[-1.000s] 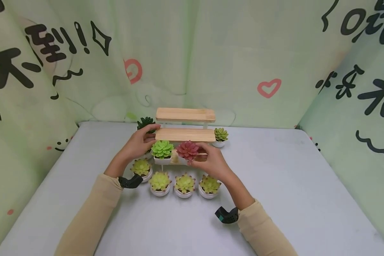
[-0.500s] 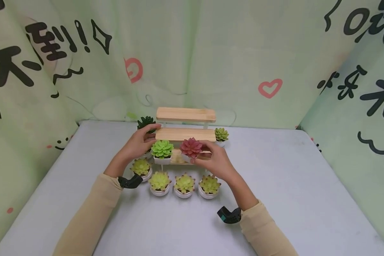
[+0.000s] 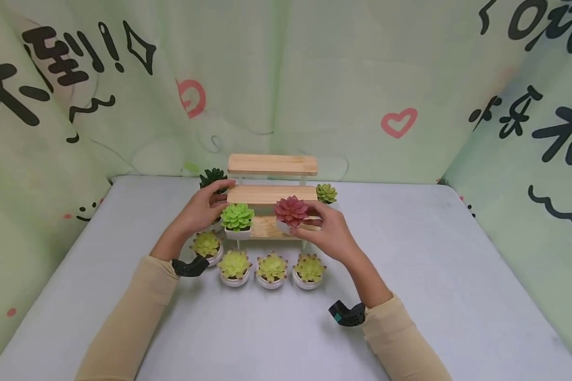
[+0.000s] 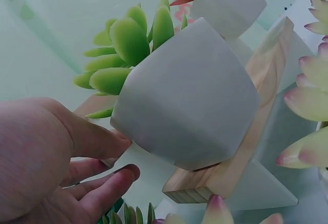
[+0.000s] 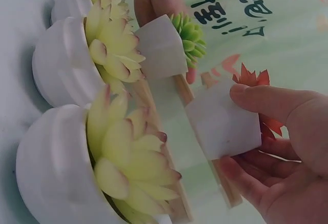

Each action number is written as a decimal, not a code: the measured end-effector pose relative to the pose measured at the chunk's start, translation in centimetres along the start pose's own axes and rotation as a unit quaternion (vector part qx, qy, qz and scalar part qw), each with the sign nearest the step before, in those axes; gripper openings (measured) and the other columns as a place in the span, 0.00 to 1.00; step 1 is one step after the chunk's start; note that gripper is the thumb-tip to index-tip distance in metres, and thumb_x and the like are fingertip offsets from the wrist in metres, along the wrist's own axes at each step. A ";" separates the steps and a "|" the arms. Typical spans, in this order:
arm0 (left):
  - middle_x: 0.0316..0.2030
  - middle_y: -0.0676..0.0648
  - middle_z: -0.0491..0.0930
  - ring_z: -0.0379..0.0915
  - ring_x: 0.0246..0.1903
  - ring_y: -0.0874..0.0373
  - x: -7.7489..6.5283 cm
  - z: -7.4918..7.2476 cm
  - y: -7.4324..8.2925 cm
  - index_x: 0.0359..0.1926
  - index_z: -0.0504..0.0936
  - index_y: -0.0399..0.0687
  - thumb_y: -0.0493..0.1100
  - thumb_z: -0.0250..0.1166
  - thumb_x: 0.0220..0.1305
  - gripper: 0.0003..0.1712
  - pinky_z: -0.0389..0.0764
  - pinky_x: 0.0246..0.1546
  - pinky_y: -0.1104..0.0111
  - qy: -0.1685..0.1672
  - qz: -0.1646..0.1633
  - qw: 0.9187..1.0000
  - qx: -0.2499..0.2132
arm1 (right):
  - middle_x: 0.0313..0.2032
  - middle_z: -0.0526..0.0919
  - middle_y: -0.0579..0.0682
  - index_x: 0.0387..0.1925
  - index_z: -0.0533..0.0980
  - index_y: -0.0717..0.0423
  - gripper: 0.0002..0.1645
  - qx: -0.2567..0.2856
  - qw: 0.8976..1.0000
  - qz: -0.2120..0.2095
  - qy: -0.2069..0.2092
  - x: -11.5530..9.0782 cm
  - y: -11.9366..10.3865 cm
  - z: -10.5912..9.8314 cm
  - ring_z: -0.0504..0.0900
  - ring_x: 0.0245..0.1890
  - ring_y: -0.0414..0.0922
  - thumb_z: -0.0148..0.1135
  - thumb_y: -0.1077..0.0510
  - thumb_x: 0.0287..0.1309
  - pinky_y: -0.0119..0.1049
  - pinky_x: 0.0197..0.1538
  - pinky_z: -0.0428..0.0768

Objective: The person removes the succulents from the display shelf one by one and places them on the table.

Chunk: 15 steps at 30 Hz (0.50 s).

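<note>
My right hand (image 3: 332, 228) grips the white square pot (image 5: 225, 126) of a red succulent (image 3: 291, 210), thumb on one side and fingers on the other. This pot is at the bottom board of a three-tier wooden plant stand (image 3: 273, 194), towards its right; whether it touches the board is unclear. My left hand (image 3: 199, 212) is at the stand's left end, index fingertip by the middle board and thumb close to a bright green succulent (image 3: 238, 217) in a white pot (image 4: 187, 96). That pot sits at the bottom board's left. Some left fingertips are partly hidden.
Pale yellow-green succulents in round white pots (image 3: 271, 271) line the table in front. Another stands front left (image 3: 206, 246). A dark green one (image 3: 213, 178) is behind my left hand, and a light green one (image 3: 326, 193) stands right of the stand.
My right hand has carried the red succulent slightly to the right along the bottom board, away from the green one. My left hand stays at the stand. The head view has shifted a little.
</note>
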<state>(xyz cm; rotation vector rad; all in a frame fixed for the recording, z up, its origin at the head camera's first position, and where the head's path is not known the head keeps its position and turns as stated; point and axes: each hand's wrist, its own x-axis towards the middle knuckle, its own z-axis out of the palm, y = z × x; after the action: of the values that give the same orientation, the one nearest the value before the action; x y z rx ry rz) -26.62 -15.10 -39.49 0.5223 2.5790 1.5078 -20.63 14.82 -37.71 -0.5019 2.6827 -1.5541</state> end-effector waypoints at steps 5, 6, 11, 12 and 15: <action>0.72 0.39 0.57 0.64 0.66 0.41 -0.1 -0.1 0.1 0.71 0.61 0.48 0.31 0.51 0.71 0.30 0.75 0.60 0.51 -0.001 0.000 1.000 0.000 | 0.53 0.79 0.54 0.60 0.72 0.53 0.34 -0.007 1.000 -0.002 0.020 -0.2 0.0 -0.7 0.80 0.54 0.49 0.74 0.56 0.50 0.43 0.56 0.82; 0.72 0.39 0.57 0.64 0.67 0.41 -0.1 -0.1 0.2 0.71 0.61 0.49 0.31 0.51 0.71 0.30 0.75 0.61 0.52 -0.002 -0.003 1.000 0.001 | 0.53 0.79 0.54 0.60 0.71 0.53 0.35 -0.007 1.000 -0.002 0.021 -0.2 0.0 -0.8 0.80 0.54 0.49 0.74 0.56 0.50 0.44 0.57 0.81; 0.72 0.40 0.57 0.65 0.66 0.41 -0.1 -0.1 0.3 0.71 0.61 0.51 0.31 0.52 0.71 0.30 0.75 0.61 0.53 0.000 -0.008 1.000 0.002 | 0.55 0.78 0.56 0.65 0.66 0.52 0.41 -0.011 0.999 -0.008 0.029 -0.4 0.4 -1.2 0.79 0.56 0.50 0.74 0.56 0.50 0.48 0.58 0.80; 0.72 0.40 0.57 0.65 0.66 0.41 -0.1 0.0 0.2 0.71 0.61 0.51 0.32 0.52 0.71 0.30 0.75 0.61 0.53 0.000 -0.006 1.000 0.002 | 0.55 0.78 0.56 0.66 0.65 0.52 0.42 -0.010 0.999 -0.009 0.031 -0.5 0.5 -1.3 0.79 0.55 0.51 0.74 0.56 0.50 0.48 0.57 0.80; 0.72 0.40 0.57 0.65 0.66 0.41 -0.2 0.0 0.0 0.71 0.61 0.51 0.32 0.52 0.71 0.30 0.76 0.60 0.52 0.000 -0.008 1.000 0.000 | 0.56 0.78 0.56 0.68 0.64 0.51 0.44 -0.011 0.999 -0.007 0.034 -0.7 0.7 -1.6 0.81 0.55 0.51 0.73 0.56 0.51 0.46 0.57 0.81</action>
<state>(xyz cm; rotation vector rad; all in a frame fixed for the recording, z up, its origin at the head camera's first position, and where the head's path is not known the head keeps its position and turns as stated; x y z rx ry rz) -26.48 -15.16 -39.53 0.5018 2.5775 1.5021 -20.35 16.67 -37.57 -0.4778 2.7547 -1.5747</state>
